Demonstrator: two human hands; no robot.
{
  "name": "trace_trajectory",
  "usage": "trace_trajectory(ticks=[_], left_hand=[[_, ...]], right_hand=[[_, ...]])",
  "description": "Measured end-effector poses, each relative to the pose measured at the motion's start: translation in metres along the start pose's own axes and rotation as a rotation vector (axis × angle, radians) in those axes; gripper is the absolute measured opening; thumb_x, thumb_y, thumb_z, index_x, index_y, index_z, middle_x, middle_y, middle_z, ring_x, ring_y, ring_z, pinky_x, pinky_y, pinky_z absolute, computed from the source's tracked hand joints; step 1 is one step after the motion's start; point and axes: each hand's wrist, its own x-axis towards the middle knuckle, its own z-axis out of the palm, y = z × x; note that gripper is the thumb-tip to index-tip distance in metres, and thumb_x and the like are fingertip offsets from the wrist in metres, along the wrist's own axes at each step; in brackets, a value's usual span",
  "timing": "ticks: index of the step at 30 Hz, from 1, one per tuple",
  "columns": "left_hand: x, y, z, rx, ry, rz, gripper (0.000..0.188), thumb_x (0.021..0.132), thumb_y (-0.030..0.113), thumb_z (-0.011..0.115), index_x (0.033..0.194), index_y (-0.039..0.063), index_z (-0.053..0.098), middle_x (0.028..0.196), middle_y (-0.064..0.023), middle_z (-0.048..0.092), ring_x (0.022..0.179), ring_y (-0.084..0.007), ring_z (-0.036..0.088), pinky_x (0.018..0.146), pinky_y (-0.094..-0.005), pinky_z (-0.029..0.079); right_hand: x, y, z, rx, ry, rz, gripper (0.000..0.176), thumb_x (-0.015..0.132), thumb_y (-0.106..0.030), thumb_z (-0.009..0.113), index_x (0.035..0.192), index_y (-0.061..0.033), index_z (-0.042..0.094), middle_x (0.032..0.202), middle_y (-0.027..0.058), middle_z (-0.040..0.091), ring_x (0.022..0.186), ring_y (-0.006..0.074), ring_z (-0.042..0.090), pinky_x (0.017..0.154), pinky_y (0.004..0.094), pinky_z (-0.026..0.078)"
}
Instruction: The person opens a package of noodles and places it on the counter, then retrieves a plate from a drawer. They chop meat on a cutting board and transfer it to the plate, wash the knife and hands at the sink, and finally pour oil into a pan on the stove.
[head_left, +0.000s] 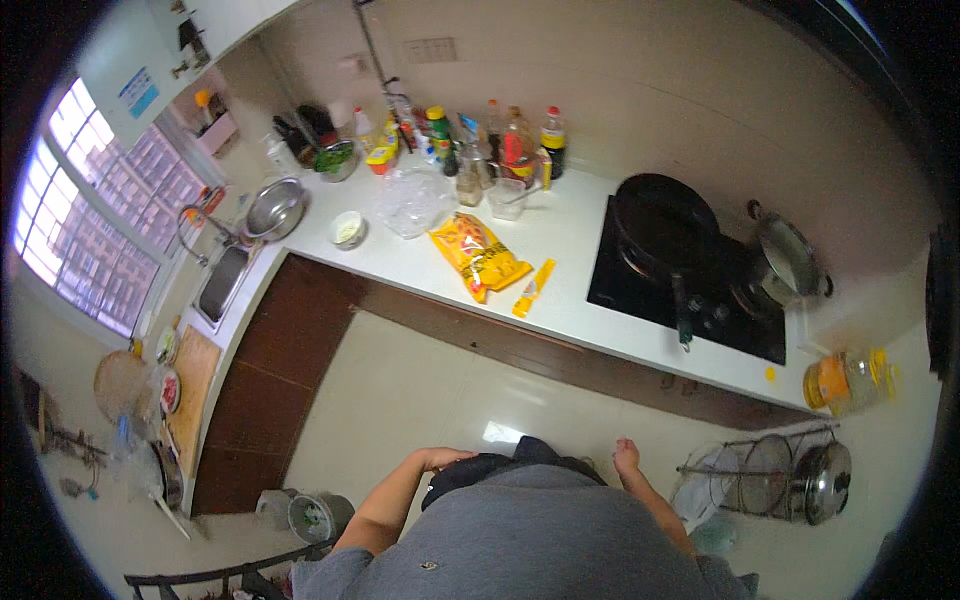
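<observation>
My left hand rests against my dark shorts near the hip; its palm side is hidden and I see nothing held. My right hand hangs beside my body over the floor, fingers curled, with no object visible in it. In front of me, on the white counter, lie a yellow printed bag and a narrow yellow torn-off strip. Behind them are a crumpled clear plastic bag and a clear plastic box with a utensil. A small bowl with pale contents stands to the left.
A black wok and a steel pot stand at the black cooktop. An oil jug is at the right end. The sink, metal basin and cutting board are left. A bin stands on the floor.
</observation>
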Motion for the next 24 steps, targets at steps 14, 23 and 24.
trace_trajectory(ticks=[14,23,24], left_hand=[[0.05,-0.027,-0.036,-0.212,0.824,0.331,0.036,0.09,0.028,0.058,0.104,-0.005,0.058,0.1,-0.0159,0.065,0.084,-0.0236,0.065,0.072,-0.0334,0.054],[0.048,-0.179,-0.073,-0.266,0.747,0.093,0.04,0.091,0.028,0.051,0.12,0.001,0.052,0.107,-0.017,0.065,0.095,-0.0312,0.064,0.077,-0.0494,0.051],[0.039,-0.166,-0.062,-0.425,0.794,0.071,0.04,0.091,0.029,0.05,0.121,0.002,0.052,0.107,-0.0163,0.065,0.096,-0.0307,0.064,0.079,-0.0529,0.049]], right_hand=[[-0.05,-0.079,-0.095,-0.333,-0.519,0.377,0.04,0.094,-0.036,0.047,0.094,0.0001,0.064,0.078,0.0114,0.065,0.07,0.0234,0.062,0.069,0.0378,0.05],[-0.048,-0.03,-0.067,-0.244,-0.543,0.388,0.036,0.094,-0.036,0.05,0.098,-0.0023,0.063,0.08,0.0085,0.064,0.07,0.0195,0.062,0.062,0.0342,0.05],[-0.045,-0.045,-0.072,-0.201,-0.564,0.432,0.036,0.094,-0.036,0.05,0.1,-0.0021,0.062,0.082,0.0084,0.065,0.071,0.0195,0.062,0.062,0.0341,0.05]])
